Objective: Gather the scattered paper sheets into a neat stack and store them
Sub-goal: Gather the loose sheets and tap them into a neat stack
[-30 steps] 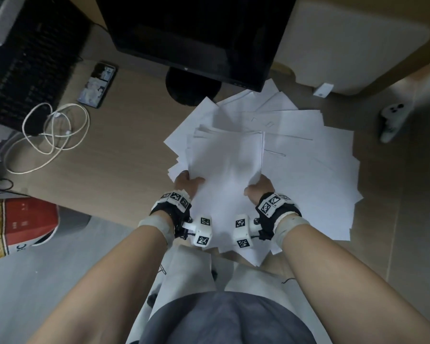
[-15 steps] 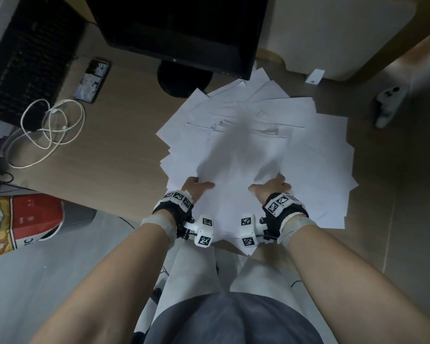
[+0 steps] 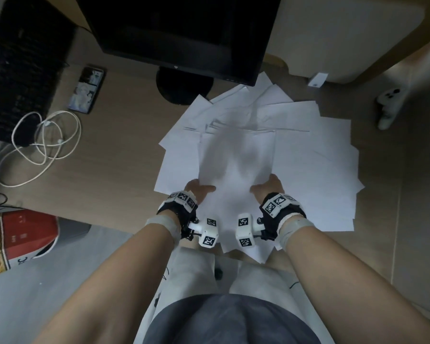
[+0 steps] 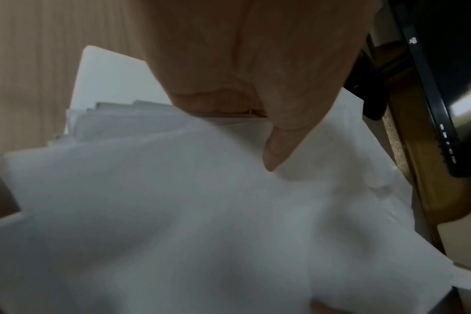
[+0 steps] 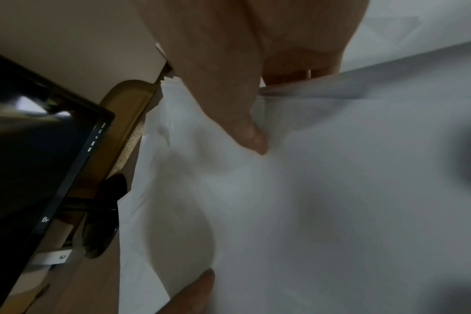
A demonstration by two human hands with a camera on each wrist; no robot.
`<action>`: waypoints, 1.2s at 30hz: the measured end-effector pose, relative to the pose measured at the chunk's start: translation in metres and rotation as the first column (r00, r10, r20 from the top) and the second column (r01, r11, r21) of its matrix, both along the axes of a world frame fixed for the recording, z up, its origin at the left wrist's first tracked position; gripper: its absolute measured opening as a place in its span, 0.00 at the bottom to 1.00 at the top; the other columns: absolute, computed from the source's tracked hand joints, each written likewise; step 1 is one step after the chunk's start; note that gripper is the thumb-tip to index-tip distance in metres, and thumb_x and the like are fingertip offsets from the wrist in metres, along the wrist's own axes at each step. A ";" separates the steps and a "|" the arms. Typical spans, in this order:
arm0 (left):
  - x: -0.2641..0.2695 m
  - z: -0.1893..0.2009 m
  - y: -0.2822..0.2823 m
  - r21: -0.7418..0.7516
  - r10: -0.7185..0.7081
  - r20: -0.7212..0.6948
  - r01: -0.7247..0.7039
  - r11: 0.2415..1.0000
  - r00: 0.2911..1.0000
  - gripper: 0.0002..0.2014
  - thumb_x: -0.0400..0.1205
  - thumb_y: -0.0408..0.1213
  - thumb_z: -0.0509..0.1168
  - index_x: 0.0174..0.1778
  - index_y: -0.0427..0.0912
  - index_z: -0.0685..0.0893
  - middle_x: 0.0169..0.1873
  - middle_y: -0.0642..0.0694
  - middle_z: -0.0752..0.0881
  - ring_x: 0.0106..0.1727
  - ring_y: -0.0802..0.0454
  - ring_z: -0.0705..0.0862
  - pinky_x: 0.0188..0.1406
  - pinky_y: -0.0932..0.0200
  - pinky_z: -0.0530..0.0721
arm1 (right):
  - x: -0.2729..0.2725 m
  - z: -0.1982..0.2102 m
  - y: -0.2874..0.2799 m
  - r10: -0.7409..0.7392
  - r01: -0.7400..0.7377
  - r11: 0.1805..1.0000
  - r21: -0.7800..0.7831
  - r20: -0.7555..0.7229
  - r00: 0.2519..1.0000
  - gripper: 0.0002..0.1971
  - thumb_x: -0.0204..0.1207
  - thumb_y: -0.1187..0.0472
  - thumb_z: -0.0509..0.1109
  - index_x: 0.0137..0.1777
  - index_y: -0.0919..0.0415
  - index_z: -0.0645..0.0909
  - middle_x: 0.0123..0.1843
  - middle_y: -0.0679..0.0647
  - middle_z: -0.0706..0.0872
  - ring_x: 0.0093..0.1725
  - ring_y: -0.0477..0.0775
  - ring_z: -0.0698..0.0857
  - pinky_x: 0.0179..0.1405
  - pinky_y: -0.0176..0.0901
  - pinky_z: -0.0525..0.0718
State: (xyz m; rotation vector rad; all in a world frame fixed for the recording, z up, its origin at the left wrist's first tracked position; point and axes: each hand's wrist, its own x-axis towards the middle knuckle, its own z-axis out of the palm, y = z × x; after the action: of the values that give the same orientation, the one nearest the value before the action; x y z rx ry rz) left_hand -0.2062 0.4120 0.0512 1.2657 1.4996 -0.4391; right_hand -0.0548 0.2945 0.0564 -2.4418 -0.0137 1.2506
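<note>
**Both hands clamp a bundle of sheets over the spread**

The left hand and right hand each pinch the near corners of a bundle of paper, thumbs on top, probably to square its edges. Loose sheets fan out beneath across the desk, reaching the monitor base, so plenty remains ungathered.

Left hand and right hand forward, side by side — thumbs on top, fingers tucked beneath.
</note>
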 end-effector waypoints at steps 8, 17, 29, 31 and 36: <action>-0.030 0.010 0.006 -0.241 0.094 -0.027 -0.098 0.966 0.995 0.22 0.67 0.35 0.79 0.55 0.33 0.84 0.51 0.36 0.88 0.47 0.42 0.87 0.50 0.53 0.88 | -0.005 0.037 0.035 0.321 -0.332 0.943 0.013 0.221 0.921 0.21 0.78 0.67 0.53 0.69 0.55 0.72 0.66 0.58 0.81 0.65 0.65 0.79 0.67 0.58 0.73; -0.072 0.019 -0.003 -0.412 0.298 0.001 -0.271 0.870 0.955 0.13 0.81 0.43 0.70 0.44 0.35 0.85 0.46 0.41 0.92 0.40 0.49 0.89 0.36 0.58 0.74 | -0.033 0.047 0.117 0.756 -0.767 0.636 -0.085 0.267 0.597 0.29 0.80 0.66 0.52 0.77 0.41 0.69 0.76 0.50 0.77 0.73 0.59 0.76 0.71 0.54 0.66; -0.020 0.015 0.038 -0.014 0.061 0.163 -0.059 0.998 0.985 0.34 0.69 0.50 0.68 0.71 0.37 0.78 0.65 0.39 0.83 0.64 0.40 0.82 0.67 0.49 0.80 | 0.014 0.023 0.077 0.343 -0.321 0.933 -0.163 0.129 0.931 0.27 0.82 0.65 0.56 0.81 0.62 0.59 0.72 0.65 0.77 0.68 0.66 0.79 0.60 0.49 0.77; -0.001 0.022 0.039 0.012 0.014 0.202 -0.017 1.000 0.979 0.32 0.74 0.45 0.72 0.74 0.38 0.75 0.65 0.43 0.82 0.65 0.41 0.82 0.64 0.52 0.80 | 0.019 0.020 0.064 0.273 -0.256 0.954 -0.158 0.097 0.957 0.27 0.82 0.66 0.57 0.82 0.64 0.59 0.73 0.66 0.76 0.69 0.67 0.78 0.63 0.50 0.77; 0.017 0.018 0.031 0.089 -0.083 0.180 0.068 0.994 0.980 0.25 0.81 0.36 0.67 0.75 0.38 0.73 0.70 0.38 0.80 0.68 0.39 0.80 0.65 0.52 0.77 | 0.022 0.016 0.042 0.115 -0.109 0.989 -0.100 0.057 0.992 0.27 0.81 0.65 0.62 0.79 0.65 0.62 0.69 0.64 0.80 0.64 0.65 0.81 0.52 0.44 0.76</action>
State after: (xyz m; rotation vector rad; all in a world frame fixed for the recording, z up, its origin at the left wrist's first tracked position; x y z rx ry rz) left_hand -0.1894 0.4435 0.0696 1.3929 1.3287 -0.3030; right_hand -0.0325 0.3370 0.0726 -2.5954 -0.1122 1.2478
